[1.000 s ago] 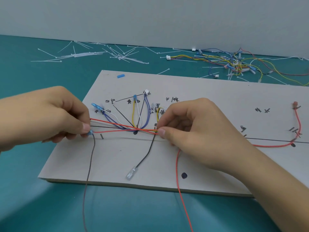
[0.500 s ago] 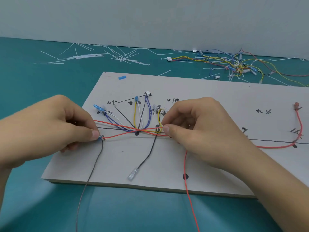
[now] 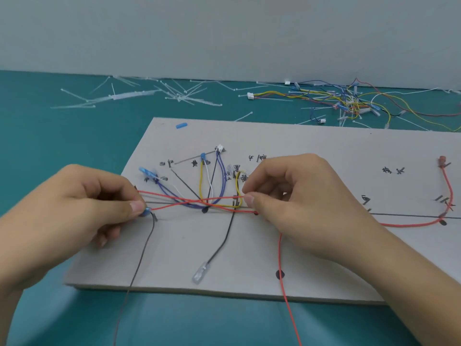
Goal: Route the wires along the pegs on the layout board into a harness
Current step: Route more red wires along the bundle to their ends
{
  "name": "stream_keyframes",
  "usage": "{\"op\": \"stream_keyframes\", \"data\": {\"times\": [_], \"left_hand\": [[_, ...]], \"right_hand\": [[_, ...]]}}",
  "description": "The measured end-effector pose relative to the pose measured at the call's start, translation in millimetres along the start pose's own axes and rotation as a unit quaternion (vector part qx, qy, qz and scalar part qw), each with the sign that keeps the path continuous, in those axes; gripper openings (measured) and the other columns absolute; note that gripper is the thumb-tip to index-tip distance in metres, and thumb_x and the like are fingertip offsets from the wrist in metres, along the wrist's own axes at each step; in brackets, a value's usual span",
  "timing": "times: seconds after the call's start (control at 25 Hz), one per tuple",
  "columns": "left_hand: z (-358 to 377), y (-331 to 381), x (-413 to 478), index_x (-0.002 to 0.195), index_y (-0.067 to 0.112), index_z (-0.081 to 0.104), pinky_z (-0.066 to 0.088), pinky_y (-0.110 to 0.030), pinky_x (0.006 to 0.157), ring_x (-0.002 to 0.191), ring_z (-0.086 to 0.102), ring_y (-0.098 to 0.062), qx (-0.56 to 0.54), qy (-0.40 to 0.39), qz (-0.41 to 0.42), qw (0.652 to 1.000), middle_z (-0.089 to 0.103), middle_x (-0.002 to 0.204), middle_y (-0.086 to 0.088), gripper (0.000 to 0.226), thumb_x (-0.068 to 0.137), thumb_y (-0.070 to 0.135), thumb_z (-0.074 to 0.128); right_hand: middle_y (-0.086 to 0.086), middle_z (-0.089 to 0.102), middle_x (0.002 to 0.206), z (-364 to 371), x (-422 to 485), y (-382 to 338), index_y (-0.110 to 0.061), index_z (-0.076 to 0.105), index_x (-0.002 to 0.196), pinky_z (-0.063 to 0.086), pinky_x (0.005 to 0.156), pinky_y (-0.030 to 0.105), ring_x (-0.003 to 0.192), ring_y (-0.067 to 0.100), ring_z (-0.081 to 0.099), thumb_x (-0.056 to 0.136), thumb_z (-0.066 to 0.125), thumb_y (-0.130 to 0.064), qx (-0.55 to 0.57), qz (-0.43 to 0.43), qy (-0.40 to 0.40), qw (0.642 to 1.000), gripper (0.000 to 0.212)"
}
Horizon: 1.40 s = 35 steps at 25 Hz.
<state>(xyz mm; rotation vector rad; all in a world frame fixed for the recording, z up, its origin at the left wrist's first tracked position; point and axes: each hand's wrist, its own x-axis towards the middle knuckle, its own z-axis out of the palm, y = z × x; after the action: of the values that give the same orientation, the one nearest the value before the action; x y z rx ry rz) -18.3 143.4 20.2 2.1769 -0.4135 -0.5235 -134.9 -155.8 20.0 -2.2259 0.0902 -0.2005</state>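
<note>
A grey layout board (image 3: 324, 146) lies on the teal table, marked with black lines, handwritten labels and small pegs. Blue, yellow, white and black wires fan down from connectors to a black dot (image 3: 204, 210) at mid board. Two red wires (image 3: 189, 201) cross above that dot. My left hand (image 3: 82, 211) pinches a blue terminal (image 3: 146, 211) on a grey wire at the board's left side. My right hand (image 3: 299, 206) pinches the red wire ends beside a yellow loop (image 3: 237, 191). Another red wire (image 3: 289, 305) trails off the board's front edge.
A loose black wire with a clear terminal (image 3: 199, 274) lies near the front edge. A red wire (image 3: 447, 191) runs along the board's right end. White cable ties (image 3: 139, 94) are scattered at the back left, and a tangle of spare wires (image 3: 346, 102) at the back right.
My left hand has moved right with the blue terminal, toward a peg at the board's left. My right hand stays on the red wires; the view has shifted slightly.
</note>
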Motion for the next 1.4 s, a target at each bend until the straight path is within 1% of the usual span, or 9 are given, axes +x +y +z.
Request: {"op": "stream_keyframes", "data": {"times": [0.2, 0.28, 0.52, 0.68, 0.76, 0.92, 1.12, 1.24, 1.4], "left_hand": [[9, -18, 10, 0.088, 0.037, 0.078, 0.052, -0.032, 0.042, 0.036, 0.055, -0.014, 0.118, 0.059, 0.007, 0.991, 0.063, 0.047, 0.002, 0.034, 0.065, 0.06, 0.069], [12, -25, 14, 0.09, 0.043, 0.076, 0.049, -0.024, 0.038, 0.034, 0.049, -0.006, 0.187, 0.081, 0.038, 0.978, 0.061, 0.048, 0.011, 0.026, 0.068, 0.054, 0.068], [-2, -31, 9, 0.106, 0.043, 0.074, 0.044, -0.009, 0.044, 0.039, 0.048, -0.004, 0.217, 0.068, 0.089, 0.97, 0.061, 0.06, 0.015, 0.033, 0.075, 0.056, 0.071], [-8, -2, 9, 0.089, 0.057, 0.072, 0.041, -0.01, 0.04, 0.05, 0.056, 0.006, 0.302, 0.067, 0.129, 0.942, 0.064, 0.081, 0.022, 0.022, 0.07, 0.066, 0.069], [-4, 20, 8, 0.082, 0.056, 0.069, 0.044, -0.018, 0.035, 0.049, 0.056, 0.008, 0.335, 0.082, 0.136, 0.929, 0.064, 0.073, 0.027, 0.022, 0.07, 0.074, 0.064], [16, 57, 10, 0.076, 0.05, 0.066, 0.051, -0.026, 0.039, 0.046, 0.058, 0.005, 0.339, 0.059, 0.125, 0.93, 0.058, 0.045, 0.027, 0.047, 0.067, 0.092, 0.046], [19, 99, 31, 0.077, 0.05, 0.069, 0.046, -0.024, 0.05, 0.06, 0.06, 0.01, 0.336, -0.005, 0.158, 0.929, 0.065, 0.059, 0.029, 0.032, 0.061, 0.078, 0.064], [34, 113, 47, 0.078, 0.042, 0.074, 0.038, -0.013, 0.042, 0.049, 0.057, 0.002, 0.281, -0.072, 0.211, 0.933, 0.066, 0.062, 0.027, 0.022, 0.067, 0.062, 0.077], [48, 99, 60, 0.072, 0.034, 0.075, 0.037, -0.017, 0.042, 0.042, 0.045, -0.003, 0.193, -0.075, 0.244, 0.947, 0.062, 0.052, 0.017, 0.017, 0.078, 0.048, 0.082]], "right_hand": [[-0.014, 0.071, 0.071, 2, -1, 0, -0.026, 0.074, 0.079, 0.041, 0.056, 0.011, 0.062, 0.005, 0.062, 0.085, 0.075, -0.017, -0.012, -0.006, -0.01, 1.0, 0.01], [-0.014, 0.071, 0.072, 1, -1, 0, -0.026, 0.074, 0.079, 0.041, 0.055, 0.01, 0.062, 0.005, 0.063, 0.084, 0.075, -0.017, -0.013, -0.013, -0.006, 1.0, 0.011], [-0.018, 0.071, 0.076, 1, -2, 0, -0.027, 0.072, 0.076, 0.041, 0.055, 0.01, 0.06, 0.005, 0.062, 0.081, 0.077, -0.018, -0.02, -0.013, 0.012, 1.0, 0.011], [-0.016, 0.069, 0.079, 3, -2, 1, -0.027, 0.07, 0.074, 0.042, 0.056, 0.011, 0.059, 0.009, 0.062, 0.08, 0.08, -0.02, -0.037, -0.026, 0.051, 0.998, 0.013], [-0.015, 0.068, 0.076, 5, -1, 0, -0.026, 0.069, 0.073, 0.042, 0.056, 0.011, 0.059, 0.009, 0.062, 0.08, 0.08, -0.019, -0.044, -0.032, 0.064, 0.996, 0.015], [-0.014, 0.067, 0.069, 9, 0, -1, -0.024, 0.07, 0.073, 0.041, 0.06, 0.009, 0.063, 0.002, 0.061, 0.081, 0.081, -0.018, -0.071, -0.037, 0.08, 0.994, 0.014], [-0.015, 0.067, 0.07, 10, -1, -3, -0.024, 0.07, 0.075, 0.037, 0.062, 0.005, 0.067, -0.002, 0.058, 0.081, 0.079, -0.019, -0.109, -0.045, 0.091, 0.989, 0.012], [-0.014, 0.066, 0.07, 9, -2, -4, -0.023, 0.071, 0.075, 0.037, 0.063, 0.005, 0.066, -0.004, 0.056, 0.081, 0.079, -0.017, -0.108, -0.048, 0.086, 0.989, 0.012], [-0.012, 0.067, 0.071, 9, -2, -5, -0.023, 0.071, 0.075, 0.038, 0.064, 0.007, 0.062, -0.004, 0.053, 0.081, 0.078, -0.018, -0.118, -0.057, 0.082, 0.988, 0.011]]}}
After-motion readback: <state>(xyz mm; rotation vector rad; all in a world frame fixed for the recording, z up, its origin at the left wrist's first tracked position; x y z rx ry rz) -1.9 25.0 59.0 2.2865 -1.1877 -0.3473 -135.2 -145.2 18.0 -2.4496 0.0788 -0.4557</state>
